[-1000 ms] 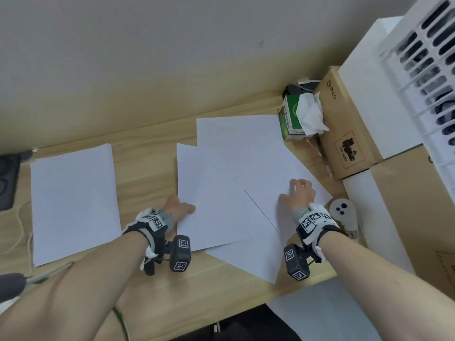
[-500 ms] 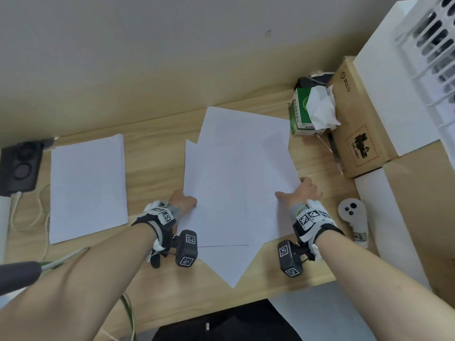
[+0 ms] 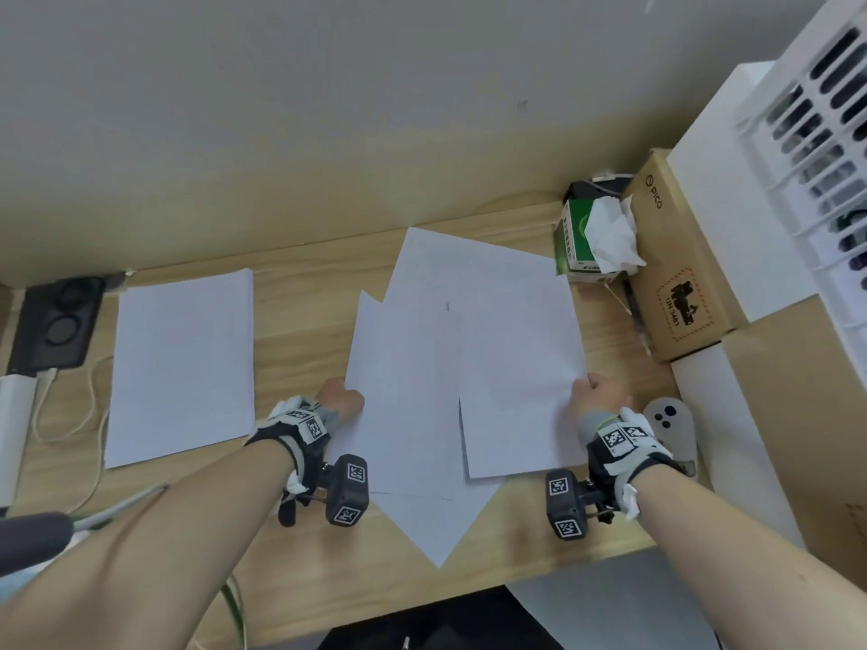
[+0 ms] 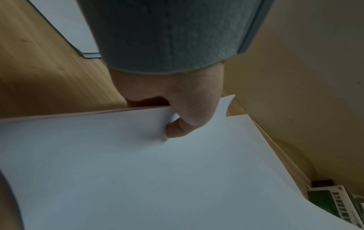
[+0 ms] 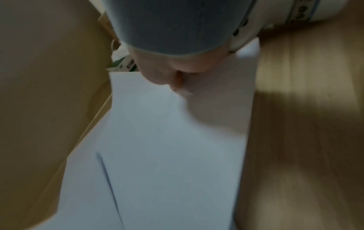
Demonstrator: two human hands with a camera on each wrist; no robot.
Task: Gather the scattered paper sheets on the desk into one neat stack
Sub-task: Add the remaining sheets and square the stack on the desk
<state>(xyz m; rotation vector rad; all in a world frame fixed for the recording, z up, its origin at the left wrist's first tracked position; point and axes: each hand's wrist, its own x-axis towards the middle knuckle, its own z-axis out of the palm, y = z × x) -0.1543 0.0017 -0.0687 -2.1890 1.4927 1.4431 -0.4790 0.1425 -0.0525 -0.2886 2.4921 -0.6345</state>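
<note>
Wooden desk [image 3: 300,321] against beige wall [image 3: 328,110]. Left hand [image 3: 340,398] and right hand [image 3: 598,396] pinch overlapping paper sheets [image 3: 469,358]; lone sheet [image 3: 180,363] at 9 o'clock.

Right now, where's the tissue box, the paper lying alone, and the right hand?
tissue box [image 3: 570,241]: head view, green side.
lone sheet [image 3: 180,363]: head view, sheet's middle.
right hand [image 3: 598,395]: head view, back of hand.

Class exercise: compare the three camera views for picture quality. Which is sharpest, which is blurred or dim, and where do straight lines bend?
Head view: bright and sharp, though the wide lens bows the desk edge. Left wrist view: dim and bluish, but the left hand on the overlapping sheets reads clearly. Right wrist view: darkest and smeared, the right hand soft, with a broad shadow across the wood.
</note>
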